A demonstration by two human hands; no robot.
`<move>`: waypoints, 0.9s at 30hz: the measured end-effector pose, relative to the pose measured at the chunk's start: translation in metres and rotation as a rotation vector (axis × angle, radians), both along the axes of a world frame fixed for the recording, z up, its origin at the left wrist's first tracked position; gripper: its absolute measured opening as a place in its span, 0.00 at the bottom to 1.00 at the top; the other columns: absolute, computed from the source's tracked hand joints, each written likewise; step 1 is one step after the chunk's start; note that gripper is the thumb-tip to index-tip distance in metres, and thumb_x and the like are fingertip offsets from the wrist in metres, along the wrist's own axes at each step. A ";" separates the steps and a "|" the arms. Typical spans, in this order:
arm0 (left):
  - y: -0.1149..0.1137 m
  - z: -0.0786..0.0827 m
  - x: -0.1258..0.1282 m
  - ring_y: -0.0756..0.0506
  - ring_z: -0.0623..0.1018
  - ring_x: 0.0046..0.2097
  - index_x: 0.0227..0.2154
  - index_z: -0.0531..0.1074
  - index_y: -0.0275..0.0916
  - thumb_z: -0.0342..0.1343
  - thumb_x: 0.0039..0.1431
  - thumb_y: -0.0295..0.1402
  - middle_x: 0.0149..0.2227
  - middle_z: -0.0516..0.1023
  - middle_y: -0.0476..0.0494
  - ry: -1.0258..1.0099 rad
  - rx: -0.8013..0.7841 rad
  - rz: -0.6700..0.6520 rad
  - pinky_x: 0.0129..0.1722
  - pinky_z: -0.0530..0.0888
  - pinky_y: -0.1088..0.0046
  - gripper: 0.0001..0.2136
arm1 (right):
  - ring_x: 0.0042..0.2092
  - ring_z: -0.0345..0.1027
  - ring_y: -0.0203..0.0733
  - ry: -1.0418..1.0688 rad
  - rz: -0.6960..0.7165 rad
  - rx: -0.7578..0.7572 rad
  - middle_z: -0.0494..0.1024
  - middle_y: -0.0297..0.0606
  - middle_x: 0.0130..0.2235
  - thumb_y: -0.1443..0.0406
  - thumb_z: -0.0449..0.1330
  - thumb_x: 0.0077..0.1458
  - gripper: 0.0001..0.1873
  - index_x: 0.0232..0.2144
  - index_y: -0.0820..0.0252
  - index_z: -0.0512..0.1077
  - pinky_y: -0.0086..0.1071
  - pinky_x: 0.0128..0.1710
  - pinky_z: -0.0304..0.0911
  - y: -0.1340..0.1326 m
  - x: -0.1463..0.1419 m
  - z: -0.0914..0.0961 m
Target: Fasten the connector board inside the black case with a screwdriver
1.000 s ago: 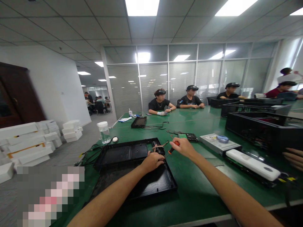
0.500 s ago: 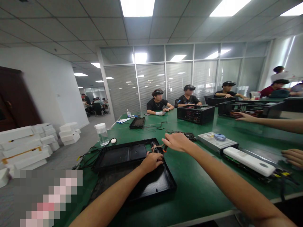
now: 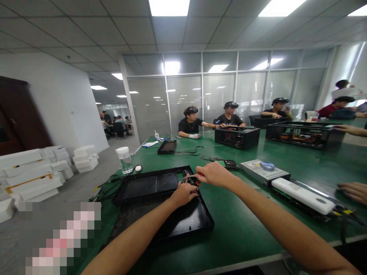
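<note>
My left hand (image 3: 185, 195) is closed on a bundle of cables (image 3: 188, 178) over the right end of a black open panel-like case (image 3: 168, 183). My right hand (image 3: 215, 174) is closed just to the right of it and higher, its fingertips on a light-coloured cable that runs out of the bundle. A small orange-red part (image 3: 198, 183) shows between the two hands; its kind is unclear. Below my left hand lies a second shiny black cover (image 3: 183, 217). My fingers hide part of the bundle.
A lidded clear cup (image 3: 124, 160) stands at the left edge. On the right are an optical drive (image 3: 258, 170), a white elongated device (image 3: 302, 195) and a co-worker's hand (image 3: 353, 191). Farther back stand computer cases (image 3: 236, 138), near seated people. White boxes (image 3: 28, 172) fill the left floor.
My right hand has shifted slightly, and the light cable now stretches to its fingers. Across the table, a person has reached an arm to the computer case. A co-worker's hand at right has drawn back.
</note>
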State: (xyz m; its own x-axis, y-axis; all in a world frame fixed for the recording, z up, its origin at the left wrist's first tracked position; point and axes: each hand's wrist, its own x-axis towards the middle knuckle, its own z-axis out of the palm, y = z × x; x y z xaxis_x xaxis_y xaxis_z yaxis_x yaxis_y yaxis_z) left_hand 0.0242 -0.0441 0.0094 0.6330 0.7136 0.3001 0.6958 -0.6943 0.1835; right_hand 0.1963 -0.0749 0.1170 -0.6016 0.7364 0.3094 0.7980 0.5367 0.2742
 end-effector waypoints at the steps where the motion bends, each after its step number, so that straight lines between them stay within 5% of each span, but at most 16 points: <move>1: 0.000 0.000 0.000 0.46 0.72 0.41 0.33 0.71 0.39 0.53 0.54 0.31 0.35 0.75 0.47 0.001 0.003 0.000 0.42 0.61 0.71 0.05 | 0.32 0.69 0.44 -0.010 -0.009 0.008 0.76 0.46 0.29 0.52 0.42 0.57 0.23 0.33 0.62 0.69 0.29 0.29 0.52 -0.001 -0.001 0.000; 4: 0.001 -0.002 0.000 0.46 0.72 0.41 0.31 0.71 0.39 0.54 0.54 0.31 0.35 0.75 0.47 -0.004 0.020 0.006 0.42 0.61 0.71 0.04 | 0.33 0.69 0.48 -0.004 -0.048 0.030 0.75 0.50 0.30 0.49 0.39 0.56 0.28 0.31 0.64 0.69 0.31 0.30 0.53 -0.004 -0.005 0.003; 8: 0.002 -0.004 -0.001 0.47 0.72 0.40 0.31 0.70 0.38 0.53 0.54 0.30 0.34 0.75 0.48 -0.008 0.019 -0.016 0.41 0.61 0.71 0.03 | 0.32 0.69 0.45 0.010 0.023 -0.061 0.76 0.45 0.32 0.54 0.42 0.57 0.21 0.41 0.62 0.65 0.30 0.29 0.53 -0.003 -0.006 0.008; 14: 0.003 -0.005 -0.001 0.46 0.71 0.41 0.33 0.70 0.39 0.52 0.55 0.32 0.37 0.74 0.47 0.009 0.037 -0.003 0.43 0.61 0.69 0.04 | 0.34 0.69 0.48 0.017 -0.049 -0.050 0.75 0.49 0.31 0.49 0.41 0.56 0.27 0.33 0.63 0.69 0.32 0.31 0.55 0.001 -0.003 0.009; 17: 0.003 -0.005 0.000 0.46 0.71 0.40 0.32 0.70 0.39 0.53 0.54 0.31 0.35 0.74 0.47 0.010 0.036 -0.017 0.42 0.62 0.71 0.04 | 0.32 0.69 0.44 0.051 0.035 -0.084 0.75 0.43 0.30 0.50 0.46 0.54 0.22 0.36 0.60 0.69 0.30 0.29 0.54 0.002 0.002 0.006; 20: 0.002 -0.006 0.000 0.46 0.71 0.39 0.33 0.70 0.39 0.52 0.54 0.31 0.34 0.74 0.47 0.014 0.076 -0.032 0.41 0.63 0.72 0.05 | 0.30 0.68 0.42 0.127 0.064 -0.090 0.74 0.42 0.26 0.50 0.48 0.53 0.22 0.27 0.60 0.72 0.29 0.28 0.53 0.011 0.017 -0.002; 24: 0.003 -0.010 0.000 0.47 0.71 0.38 0.39 0.69 0.38 0.48 0.57 0.31 0.35 0.73 0.44 0.037 0.160 -0.075 0.40 0.64 0.73 0.09 | 0.25 0.64 0.36 0.471 0.143 -0.273 0.71 0.36 0.22 0.51 0.47 0.53 0.23 0.22 0.61 0.71 0.27 0.25 0.53 0.042 0.057 -0.034; 27: 0.005 -0.009 0.000 0.48 0.70 0.37 0.37 0.69 0.37 0.45 0.59 0.29 0.33 0.72 0.44 0.087 0.218 -0.132 0.39 0.65 0.73 0.09 | 0.16 0.54 0.31 0.983 0.104 -0.525 0.62 0.29 0.15 0.50 0.46 0.53 0.24 0.24 0.63 0.69 0.25 0.17 0.50 0.070 0.088 -0.072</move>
State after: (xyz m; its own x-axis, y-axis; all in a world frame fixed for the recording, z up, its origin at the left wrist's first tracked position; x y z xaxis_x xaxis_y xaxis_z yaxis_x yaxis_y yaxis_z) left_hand 0.0241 -0.0396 0.0003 0.7463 0.5480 0.3779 0.6035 -0.7965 -0.0370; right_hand 0.2848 -0.0045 0.0453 -0.3331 0.8755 0.3501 0.4874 0.4777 -0.7309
